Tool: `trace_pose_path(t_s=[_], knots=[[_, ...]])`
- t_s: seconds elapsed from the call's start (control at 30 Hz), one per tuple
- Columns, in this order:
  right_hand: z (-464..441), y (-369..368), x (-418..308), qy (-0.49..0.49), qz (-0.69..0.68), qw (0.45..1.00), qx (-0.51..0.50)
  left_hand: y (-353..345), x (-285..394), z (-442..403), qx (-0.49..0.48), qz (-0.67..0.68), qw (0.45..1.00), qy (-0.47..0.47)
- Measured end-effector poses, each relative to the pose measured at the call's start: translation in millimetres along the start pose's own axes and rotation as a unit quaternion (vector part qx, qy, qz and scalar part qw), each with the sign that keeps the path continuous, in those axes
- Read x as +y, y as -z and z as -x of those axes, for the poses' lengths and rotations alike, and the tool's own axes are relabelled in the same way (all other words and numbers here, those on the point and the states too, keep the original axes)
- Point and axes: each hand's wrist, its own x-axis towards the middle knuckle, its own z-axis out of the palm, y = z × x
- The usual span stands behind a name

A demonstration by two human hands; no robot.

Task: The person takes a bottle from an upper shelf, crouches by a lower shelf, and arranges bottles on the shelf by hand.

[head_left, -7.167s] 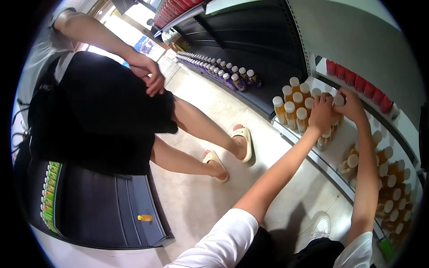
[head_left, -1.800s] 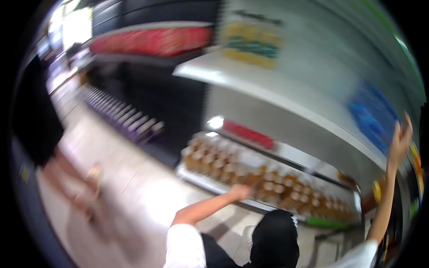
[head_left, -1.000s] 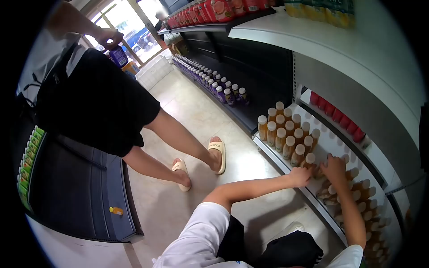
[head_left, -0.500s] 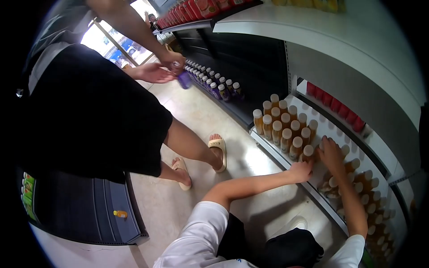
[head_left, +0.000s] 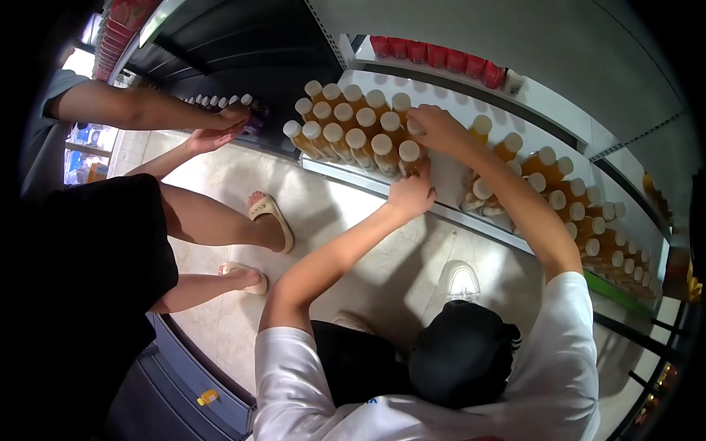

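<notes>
Rows of white-capped amber bottles (head_left: 356, 140) stand upright on the low white shelf (head_left: 448, 200). My left hand (head_left: 413, 192), its fingers bent, touches the front bottle at the right end of the group. Behind it, my right hand (head_left: 435, 126) has its fingers closed round a bottle (head_left: 415, 128) at the back right end; only the cap shows clearly. To the right of a gap, more amber bottles (head_left: 559, 197) stand and lean in a looser group, partly behind my right forearm.
A co-worker's hands (head_left: 220, 128) hold a purple bottle (head_left: 254, 123) by the dark shelf at left. Their sandalled feet (head_left: 271, 220) are on the floor. Red packages (head_left: 437, 56) line the rear ledge. A small orange bottle (head_left: 208, 397) lies on the lower-left dark shelf.
The view has swung right, so the bottles appear further left. My right hand has moved to the group's back end. The co-worker's hands have moved to the dark shelf with the purple bottle.
</notes>
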Motion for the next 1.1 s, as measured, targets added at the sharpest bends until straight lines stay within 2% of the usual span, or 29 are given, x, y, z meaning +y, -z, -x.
trace_pose_path(t_s=[0.1, 0.17, 0.27, 0.5, 0.6, 0.7, 0.77, 0.8, 0.87, 0.9, 0.97, 1.0, 1.07, 1.1], knots=[[2.6, 3.8, -0.3, 0.002, -0.022, 1.000, -0.020, 4.1, -1.1, 0.2, -0.026, -0.001, 1.000, 0.007], [7.1, 2.6, 2.8, 0.017, -0.025, 0.999, 0.018, 2.8, -2.1, 1.0, -0.023, -0.008, 1.000, 0.001], [0.4, 3.5, 14.0, 0.006, -0.039, 0.999, -0.013, 0.9, -5.8, -0.1, -0.046, -0.020, 0.999, 0.004], [-3.8, 0.1, 8.6, -0.023, -0.036, 0.999, -0.017, 2.5, -7.4, 1.1, -0.052, -0.023, 0.998, 0.010], [-1.0, -4.3, 3.0, -0.046, -0.028, 0.998, 0.037, 1.8, -8.5, 1.8, -0.036, -0.031, 0.999, 0.004], [-3.7, 2.5, -3.5, -0.102, 0.019, 0.994, 0.028, 1.9, -9.7, 2.1, -0.046, -0.042, 0.998, 0.008], [-9.1, 10.3, -4.0, -0.160, -0.008, 0.987, -0.031, 1.7, -10.4, 2.1, -0.040, -0.052, 0.998, 0.001], [-9.7, 10.0, 1.4, -0.160, -0.008, 0.987, -0.031, 2.1, -10.6, 2.3, -0.040, -0.052, 0.998, 0.002], [-7.3, 9.3, 14.8, -0.058, -0.089, 0.994, -0.022, 3.9, -10.1, 4.1, -0.032, -0.038, 0.999, -0.004], [-7.0, 6.7, 19.7, -0.058, -0.087, 0.994, -0.023, 5.6, -9.4, 4.7, -0.031, -0.036, 0.999, -0.004], [-6.4, 7.8, 22.6, 0.024, -0.069, 0.997, -0.032, 7.3, -8.4, 4.1, -0.048, -0.040, 0.998, 0.001], [-6.8, 9.6, 19.8, 0.026, -0.065, 0.997, -0.032, 4.8, -9.6, 3.1, -0.044, -0.038, 0.998, -0.001], [-6.3, 7.5, 9.8, -0.052, -0.008, 0.996, -0.071, 1.9, -11.1, 3.9, -0.014, -0.050, 0.998, -0.018], [-6.1, 7.9, 5.2, -0.051, -0.006, 0.996, -0.070, 1.8, -10.9, 3.4, -0.012, -0.050, 0.998, -0.019]])
